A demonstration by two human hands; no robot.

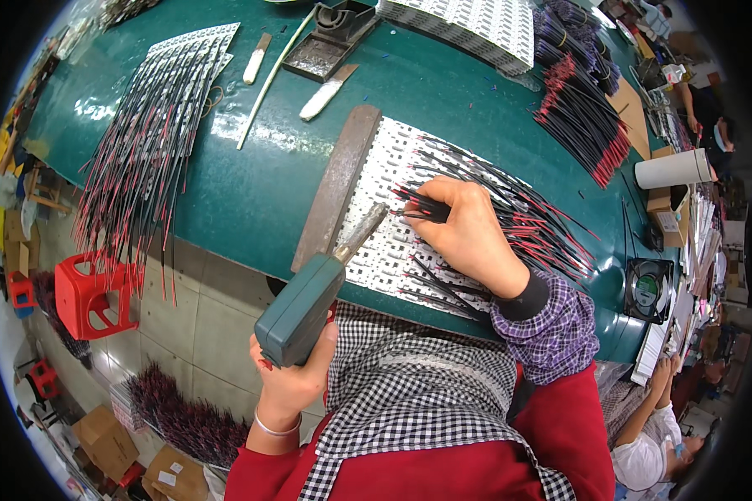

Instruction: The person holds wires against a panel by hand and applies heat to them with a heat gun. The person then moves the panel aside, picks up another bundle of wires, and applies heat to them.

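The white panel (383,154) is wired at right, apparently unwired at left, while the left hand (299,380) grips a soldering gun (297,305) and the right hand (470,232) pinches black wires (429,208).

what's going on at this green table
A person holds a green soldering gun in the left grip and a bunch of black wires in the right grip, over a white component sheet. The gun's tip is close to the wire ends; whether it touches is unclear. More wires lie across the sheet's right side. A flat metal bar lies along its left edge, and another wired sheet is farther left.
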